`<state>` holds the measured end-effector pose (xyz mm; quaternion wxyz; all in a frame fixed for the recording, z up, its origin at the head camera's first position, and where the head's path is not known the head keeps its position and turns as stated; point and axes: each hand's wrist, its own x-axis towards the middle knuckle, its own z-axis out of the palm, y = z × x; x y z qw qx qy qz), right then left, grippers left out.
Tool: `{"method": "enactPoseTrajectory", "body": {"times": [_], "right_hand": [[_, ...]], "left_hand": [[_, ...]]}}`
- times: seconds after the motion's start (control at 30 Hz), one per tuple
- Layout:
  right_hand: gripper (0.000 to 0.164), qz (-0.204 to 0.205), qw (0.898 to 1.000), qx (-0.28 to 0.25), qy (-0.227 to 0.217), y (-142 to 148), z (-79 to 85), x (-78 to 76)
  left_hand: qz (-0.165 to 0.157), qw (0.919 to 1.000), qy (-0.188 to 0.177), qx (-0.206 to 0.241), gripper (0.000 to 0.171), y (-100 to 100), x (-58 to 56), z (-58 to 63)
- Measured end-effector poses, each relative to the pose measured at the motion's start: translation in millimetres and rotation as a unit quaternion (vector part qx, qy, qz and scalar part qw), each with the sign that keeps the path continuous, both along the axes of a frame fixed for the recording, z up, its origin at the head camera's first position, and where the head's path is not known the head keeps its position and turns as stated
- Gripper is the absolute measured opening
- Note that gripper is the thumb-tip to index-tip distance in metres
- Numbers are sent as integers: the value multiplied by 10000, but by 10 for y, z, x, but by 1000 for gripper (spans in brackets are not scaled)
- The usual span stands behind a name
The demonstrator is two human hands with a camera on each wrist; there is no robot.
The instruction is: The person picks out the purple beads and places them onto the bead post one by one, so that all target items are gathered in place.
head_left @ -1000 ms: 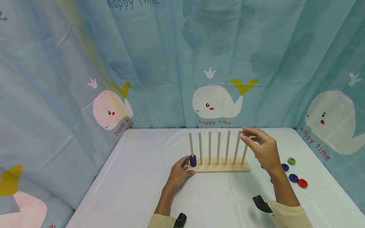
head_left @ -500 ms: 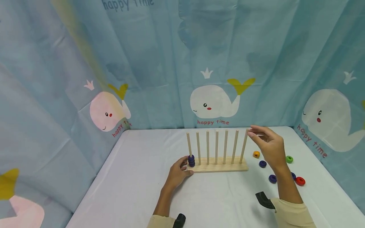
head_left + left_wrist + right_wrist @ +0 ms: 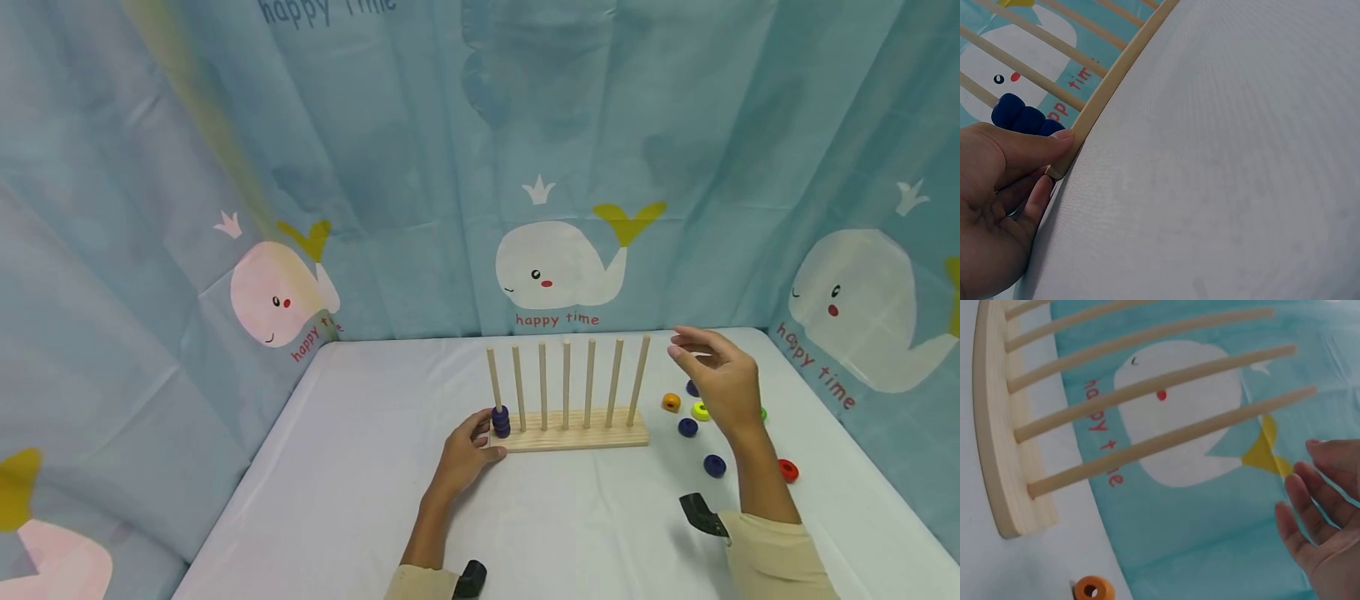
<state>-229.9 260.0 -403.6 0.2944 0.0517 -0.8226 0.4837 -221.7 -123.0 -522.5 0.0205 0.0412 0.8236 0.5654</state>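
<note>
A wooden peg rack [image 3: 570,440] stands on the table with a row of several upright pegs. Several dark blue ring beads [image 3: 500,422] are stacked on its leftmost peg; the other pegs carry none. My left hand [image 3: 461,457] grips the rack's left end, and in the left wrist view the thumb [image 3: 1054,145] presses on the base edge beside the blue beads [image 3: 1022,117]. Just right of the rightmost peg [image 3: 640,379], my right hand [image 3: 723,385] hovers with nothing in it. Its fingers [image 3: 1310,503] are loosely bent and apart in the right wrist view.
Loose ring beads lie on the white table [image 3: 375,467] right of the rack: orange [image 3: 671,402], yellow [image 3: 701,410], red [image 3: 787,471] and several blue [image 3: 715,466]. A green bead [image 3: 763,413] is partly hidden by my right hand. Behind hangs a whale-print curtain [image 3: 420,250].
My right hand has moved right, past the last peg and away from the rack, uncovering some loose beads. My left hand keeps its grip on the rack. The head view has shifted slightly.
</note>
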Motion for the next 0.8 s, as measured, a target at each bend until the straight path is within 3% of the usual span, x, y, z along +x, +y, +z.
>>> {"method": "enactPoseTrajectory", "body": {"times": [0.5, 0.8], "right_hand": [[46, -445, 9946, 175, -925, 282, -276, -117], [52, -486, 9834, 328, -1718, 384, -389, -161]], "left_hand": [[4, 10000, 13, 58, 72, -1, -4, -12], [20, 10000, 45, 56, 72, 9, -4, -5]]}}
